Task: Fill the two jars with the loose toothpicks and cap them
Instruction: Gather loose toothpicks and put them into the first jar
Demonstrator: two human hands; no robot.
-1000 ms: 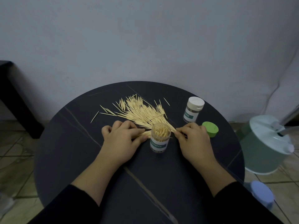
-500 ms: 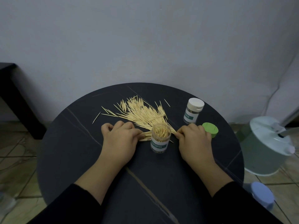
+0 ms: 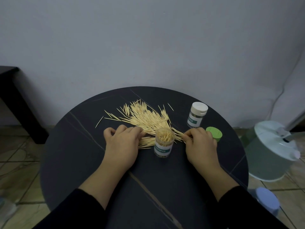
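Observation:
A pile of loose toothpicks [image 3: 145,115] is spread over the back middle of the round black table [image 3: 79,156]. An open clear jar [image 3: 164,142], packed with upright toothpicks, stands in front of the pile between my hands. My left hand [image 3: 121,144] lies knuckles-up on the near edge of the pile, fingers curled over some toothpicks. My right hand [image 3: 200,143] pinches the ends of a few toothpicks just right of the jar. A second jar [image 3: 197,114] with a white cap stands at the back right. A green cap [image 3: 214,133] lies beside my right hand.
A pale green lidded bucket [image 3: 274,151] stands on the tiled floor to the right of the table. A light blue round thing [image 3: 267,202] sits below it. A dark bench [image 3: 11,90] is at the far left, against the wall.
My left hand has slid a little left and back, uncovering a small bunch of toothpicks left of the jar. My right hand's fingertips have closed on toothpick ends.

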